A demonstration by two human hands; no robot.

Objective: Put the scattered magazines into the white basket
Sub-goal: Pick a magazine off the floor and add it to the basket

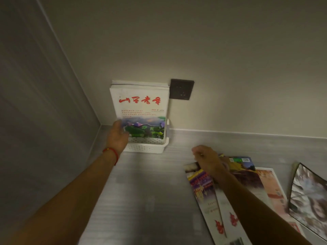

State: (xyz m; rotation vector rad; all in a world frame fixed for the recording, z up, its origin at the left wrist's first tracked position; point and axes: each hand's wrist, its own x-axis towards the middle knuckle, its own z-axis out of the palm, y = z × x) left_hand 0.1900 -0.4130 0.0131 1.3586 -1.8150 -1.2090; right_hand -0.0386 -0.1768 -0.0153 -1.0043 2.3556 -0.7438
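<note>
A white perforated basket [145, 147] stands on the grey counter against the back wall. Several magazines stand upright in it; the front magazine [141, 106] has a white cover with red characters and a landscape picture. My left hand [118, 137] holds that magazine's lower left corner, just above the basket's rim. My right hand [207, 160] hovers with curled fingers over the far end of the scattered magazines [203, 190] lying flat on the counter at right; whether it grips one is hidden.
A dark wall socket [182, 89] sits just right of the standing magazines. A dark-edged picture magazine [307, 197] curls up at the far right. A side wall [44, 103] closes the left. Bare counter [141, 191] lies between my arms.
</note>
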